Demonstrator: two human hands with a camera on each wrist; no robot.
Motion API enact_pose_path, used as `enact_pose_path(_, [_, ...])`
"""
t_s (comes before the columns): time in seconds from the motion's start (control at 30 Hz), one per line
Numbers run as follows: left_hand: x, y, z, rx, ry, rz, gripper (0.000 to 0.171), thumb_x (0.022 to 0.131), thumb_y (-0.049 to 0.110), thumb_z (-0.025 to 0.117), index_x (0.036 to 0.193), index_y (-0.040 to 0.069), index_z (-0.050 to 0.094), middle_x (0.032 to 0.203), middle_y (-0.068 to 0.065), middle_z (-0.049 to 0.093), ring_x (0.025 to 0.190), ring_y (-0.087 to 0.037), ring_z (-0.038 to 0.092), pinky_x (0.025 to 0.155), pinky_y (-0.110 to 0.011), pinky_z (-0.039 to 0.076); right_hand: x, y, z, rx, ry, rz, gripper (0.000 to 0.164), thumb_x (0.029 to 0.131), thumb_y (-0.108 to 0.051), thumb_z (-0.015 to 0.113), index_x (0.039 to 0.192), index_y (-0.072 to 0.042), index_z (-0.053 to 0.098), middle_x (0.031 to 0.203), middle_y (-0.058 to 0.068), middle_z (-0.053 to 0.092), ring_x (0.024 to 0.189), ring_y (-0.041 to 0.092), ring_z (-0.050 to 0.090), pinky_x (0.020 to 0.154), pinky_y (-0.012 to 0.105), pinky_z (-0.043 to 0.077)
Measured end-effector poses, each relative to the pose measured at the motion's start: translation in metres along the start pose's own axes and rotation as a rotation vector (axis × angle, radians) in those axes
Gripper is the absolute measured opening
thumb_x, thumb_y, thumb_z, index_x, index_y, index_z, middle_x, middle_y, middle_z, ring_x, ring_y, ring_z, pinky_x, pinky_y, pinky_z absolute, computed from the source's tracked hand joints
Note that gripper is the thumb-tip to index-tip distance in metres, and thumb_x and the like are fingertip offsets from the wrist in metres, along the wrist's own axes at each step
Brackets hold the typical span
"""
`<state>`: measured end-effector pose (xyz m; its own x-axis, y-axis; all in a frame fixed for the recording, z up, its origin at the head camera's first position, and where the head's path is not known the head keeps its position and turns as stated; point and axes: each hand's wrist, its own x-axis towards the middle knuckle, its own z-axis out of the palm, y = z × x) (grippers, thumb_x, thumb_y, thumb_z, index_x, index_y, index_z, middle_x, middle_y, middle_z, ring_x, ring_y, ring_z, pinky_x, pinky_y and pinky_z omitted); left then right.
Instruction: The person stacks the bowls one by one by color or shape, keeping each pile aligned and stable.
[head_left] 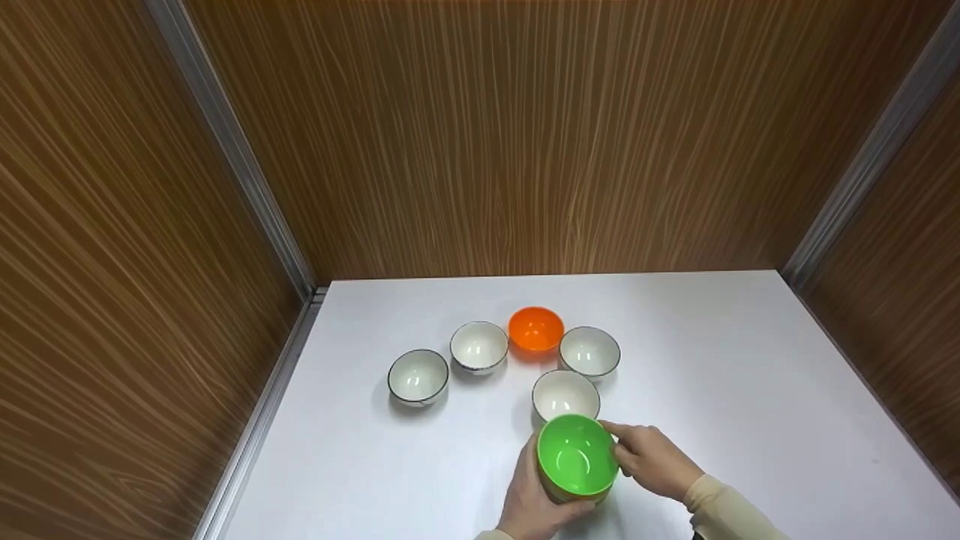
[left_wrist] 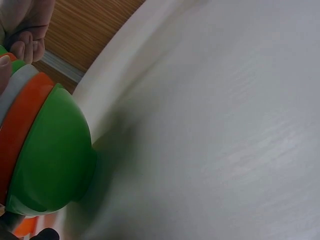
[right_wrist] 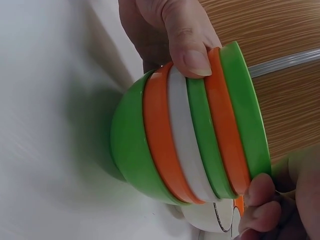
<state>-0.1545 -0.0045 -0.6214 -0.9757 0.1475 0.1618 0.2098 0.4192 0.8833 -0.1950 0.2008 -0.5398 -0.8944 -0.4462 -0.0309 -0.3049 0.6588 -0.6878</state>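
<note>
A nested stack of bowls [right_wrist: 180,125] in green, orange and white, with a green bowl [head_left: 576,454] on top, is near the table's front edge. My left hand [head_left: 534,496] grips the stack from its left side, thumb across the outer walls in the right wrist view. On the right side, my right hand [head_left: 654,459] pinches the top green bowl's rim. The bottom green bowl [left_wrist: 55,155] shows low over the white surface in the left wrist view. Just behind the stack is a white bowl [head_left: 566,395] with a dark rim, partly overlapped by it.
Farther back on the white table [head_left: 735,390] sit an orange bowl [head_left: 536,330] and a white bowl [head_left: 590,352] to its right. Two more white bowls stand left, a nearer one [head_left: 418,376] and a farther one [head_left: 479,346]. Wood-grain panels [head_left: 525,142] enclose the table.
</note>
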Motion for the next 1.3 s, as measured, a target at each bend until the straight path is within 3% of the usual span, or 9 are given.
enact_pose_path(0.47, [0.001,-0.002,-0.004,0.012,0.015,0.002,0.118,0.056,0.063,0.075,0.145,0.021,0.011,0.135,0.012,0.033,0.122,-0.009,0.037,0.103,-0.039,0.031,0.010,0.001,-0.002,-0.004,-0.035,-0.047,0.035,0.092,-0.007,0.046,0.127,-0.006,0.054,0.056,-0.004,0.055,0.046,0.004,0.047,0.039,0.024,0.043])
enact_pose_path(0.67, [0.002,0.000,-0.005,-0.039,-0.002,-0.023,0.118,0.055,0.060,0.077,0.145,0.024,0.011,0.135,0.015,0.032,0.123,-0.007,0.035,0.105,-0.038,0.029,0.017,0.001,-0.019,-0.002,-0.050,-0.020,0.044,0.096,-0.028,0.045,0.126,0.003,0.050,0.056,-0.005,0.052,0.049,0.009,0.049,0.044,0.026,0.044])
enact_pose_path(0.8, [0.002,-0.002,-0.005,-0.047,0.004,-0.024,0.118,0.054,0.057,0.080,0.145,0.026,0.010,0.135,0.015,0.032,0.123,-0.008,0.035,0.105,-0.039,0.029,0.033,0.001,-0.038,0.030,-0.018,0.026,0.049,0.094,-0.039,0.046,0.124,0.000,0.052,0.065,0.002,0.056,0.055,0.015,0.052,0.049,0.028,0.047])
enact_pose_path(1.03, [0.004,-0.003,0.000,-0.053,0.010,-0.006,0.119,0.054,0.054,0.081,0.145,0.024,0.012,0.136,0.015,0.032,0.122,-0.008,0.036,0.103,-0.040,0.031,0.067,0.001,-0.076,0.066,0.071,0.079,0.034,0.094,-0.028,0.051,0.114,-0.002,0.059,0.077,0.008,0.059,0.064,0.020,0.056,0.057,0.033,0.049])
enact_pose_path(1.3, [0.001,0.000,0.000,-0.031,0.018,0.003,0.121,0.052,0.060,0.078,0.145,0.026,0.010,0.138,0.013,0.031,0.123,-0.010,0.036,0.103,-0.039,0.032,0.107,-0.001,-0.097,0.009,0.119,0.182,0.036,0.092,-0.032,0.052,0.108,-0.001,0.061,0.094,0.010,0.062,0.085,0.024,0.058,0.071,0.037,0.051])
